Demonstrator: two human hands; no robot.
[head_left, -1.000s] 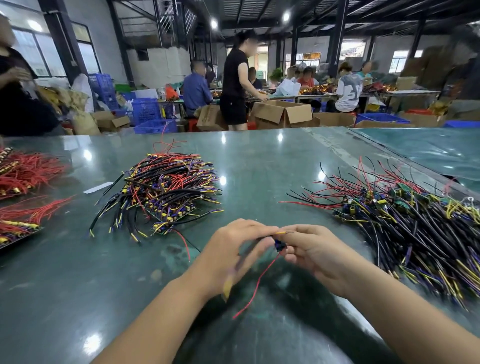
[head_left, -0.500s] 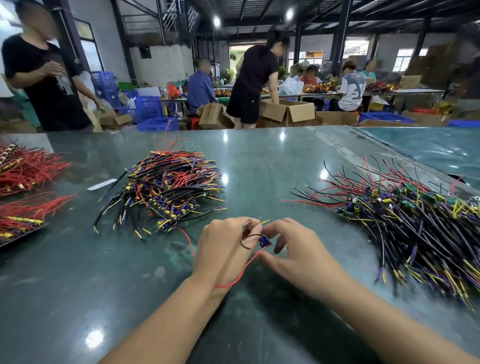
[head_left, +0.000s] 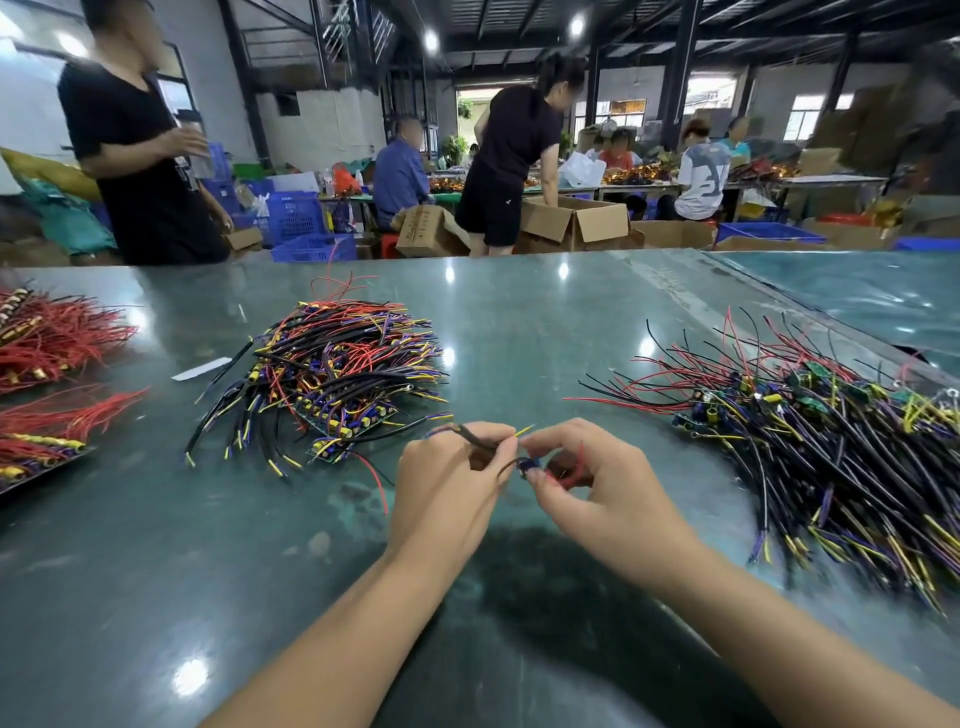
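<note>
I'm holding one small wire assembly (head_left: 529, 467) over the tabletop (head_left: 182, 571), front centre, between both hands. My left hand (head_left: 447, 488) is pinching its black lead near the yellow tip, fingers curled in. My right hand (head_left: 610, 501) is curling round the blue part and the red lead, thumb and fingertips pinching. A pile of wired boards (head_left: 337, 374) is lying just beyond my left hand. A bigger loose pile (head_left: 831, 441) is spreading out to the right, apart from my right hand. Red wire bundles (head_left: 52, 338) are sitting at the far left edge.
</note>
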